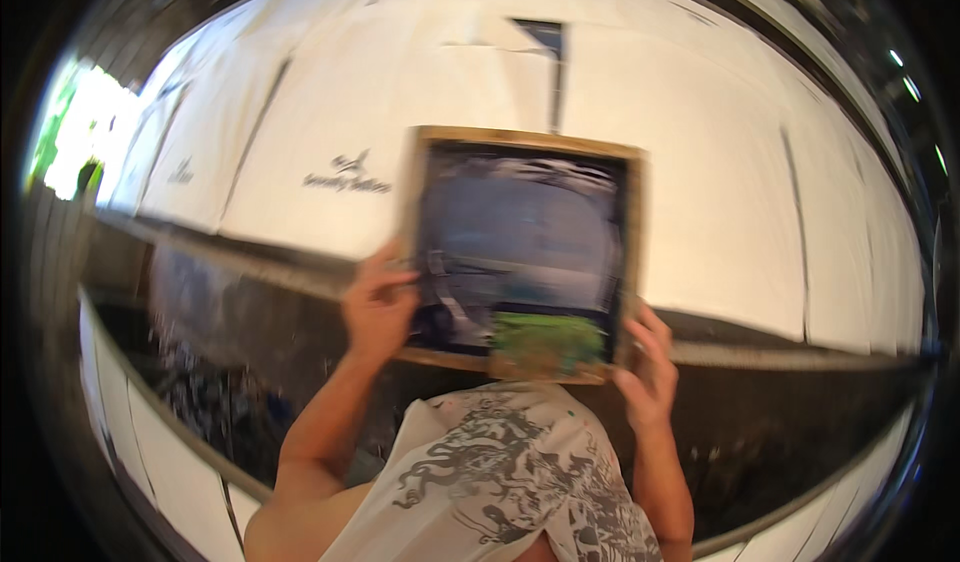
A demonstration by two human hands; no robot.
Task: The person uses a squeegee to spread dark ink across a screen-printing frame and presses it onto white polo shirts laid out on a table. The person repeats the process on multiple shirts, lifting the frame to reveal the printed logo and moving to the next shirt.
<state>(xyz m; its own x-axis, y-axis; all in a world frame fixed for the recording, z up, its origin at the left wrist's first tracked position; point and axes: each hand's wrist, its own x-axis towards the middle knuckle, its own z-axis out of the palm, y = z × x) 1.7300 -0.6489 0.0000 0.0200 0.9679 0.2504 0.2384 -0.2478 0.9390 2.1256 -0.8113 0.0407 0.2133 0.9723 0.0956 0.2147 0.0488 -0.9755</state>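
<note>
A wooden-edged screen-printing frame (520, 222) is tilted up in front of my body, blurred by motion. Its inside is dark bluish-grey, and a green and brown patch (548, 342) shows at its lower edge. My left hand (380, 302) grips the left side of the frame, fingers closed on its edge. On the opposite side, the lower right corner is held by my right hand (650, 367). Behind the frame lies a long surface covered with white cloth panels (700, 192); a small dark print (348, 172) marks one panel to the left.
A dark ledge (250, 262) runs along the near side of the white panels. More white panels (150, 437) curve along the lower left. Bright daylight (85, 132) comes through an opening at far left. A dark gap (558, 72) separates two panels beyond the frame.
</note>
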